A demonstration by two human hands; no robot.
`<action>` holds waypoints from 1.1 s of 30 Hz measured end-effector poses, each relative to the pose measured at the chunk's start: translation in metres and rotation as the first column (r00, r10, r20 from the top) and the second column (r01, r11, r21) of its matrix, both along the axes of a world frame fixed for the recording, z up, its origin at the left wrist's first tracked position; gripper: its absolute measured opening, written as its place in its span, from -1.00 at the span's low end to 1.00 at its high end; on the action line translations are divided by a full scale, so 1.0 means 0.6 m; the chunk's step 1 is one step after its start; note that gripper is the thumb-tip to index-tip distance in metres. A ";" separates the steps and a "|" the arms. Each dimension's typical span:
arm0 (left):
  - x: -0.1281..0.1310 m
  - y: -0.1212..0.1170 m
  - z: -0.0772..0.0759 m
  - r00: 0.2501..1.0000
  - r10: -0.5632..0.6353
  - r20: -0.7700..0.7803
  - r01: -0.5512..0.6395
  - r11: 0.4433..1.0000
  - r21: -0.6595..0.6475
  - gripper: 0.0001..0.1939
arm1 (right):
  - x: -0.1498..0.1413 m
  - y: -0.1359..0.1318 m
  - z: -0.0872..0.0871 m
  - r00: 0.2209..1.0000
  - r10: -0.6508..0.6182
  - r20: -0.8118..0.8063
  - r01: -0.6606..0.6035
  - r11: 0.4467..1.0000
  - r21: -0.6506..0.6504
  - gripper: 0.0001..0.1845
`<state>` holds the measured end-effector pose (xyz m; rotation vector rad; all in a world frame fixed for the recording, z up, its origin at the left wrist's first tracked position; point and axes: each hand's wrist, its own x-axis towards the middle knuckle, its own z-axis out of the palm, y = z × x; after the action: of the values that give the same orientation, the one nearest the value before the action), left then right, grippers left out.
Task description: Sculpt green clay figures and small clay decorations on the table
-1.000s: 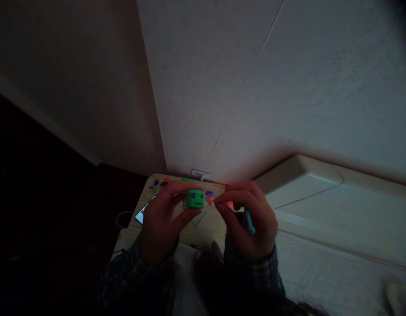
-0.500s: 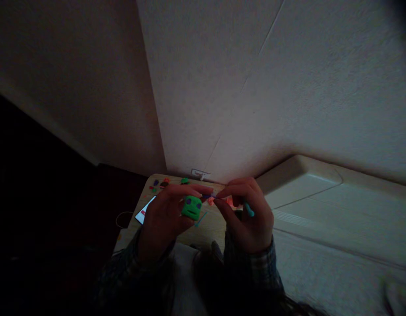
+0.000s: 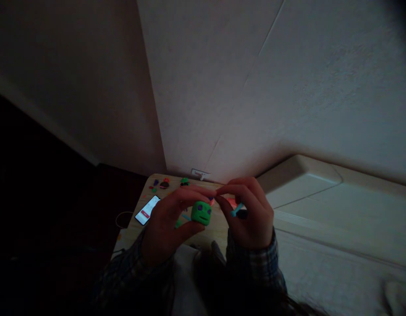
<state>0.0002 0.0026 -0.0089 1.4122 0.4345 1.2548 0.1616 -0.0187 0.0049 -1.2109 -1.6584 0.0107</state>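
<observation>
My left hand (image 3: 165, 224) is closed on a green clay head (image 3: 201, 212) with purple eyes and a dark mouth, held between thumb and fingers above a small wooden table (image 3: 209, 230). My right hand (image 3: 249, 215) is right beside it, with thumb and forefinger pinched together at the top of the head. A thin teal tool (image 3: 236, 210) sits tucked in the right hand's lower fingers. What the pinch holds is too small to make out. Both sleeves are plaid.
A phone (image 3: 147, 210) with a lit screen lies at the table's left edge. Several small coloured clay pieces (image 3: 164, 184) sit along the table's far edge by the wall (image 3: 255, 87). A pale bed or mattress (image 3: 321, 206) is to the right. The left is dark.
The green head has shifted right and slightly down in my left hand. My right hand moved left, its pinch closing in above the head. The teal tool tilted inward.
</observation>
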 end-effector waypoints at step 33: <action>0.000 -0.001 -0.009 0.998 0.070 0.009 -0.070 0.998 0.005 -0.76 | 0.009 -0.002 -0.003 0.969 0.122 -0.213 -0.129 0.991 -0.020 -0.91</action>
<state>0.0005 0.0019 -0.0143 1.4054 0.4783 1.3185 0.1667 -0.0200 0.0030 -1.0881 -1.5501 0.2397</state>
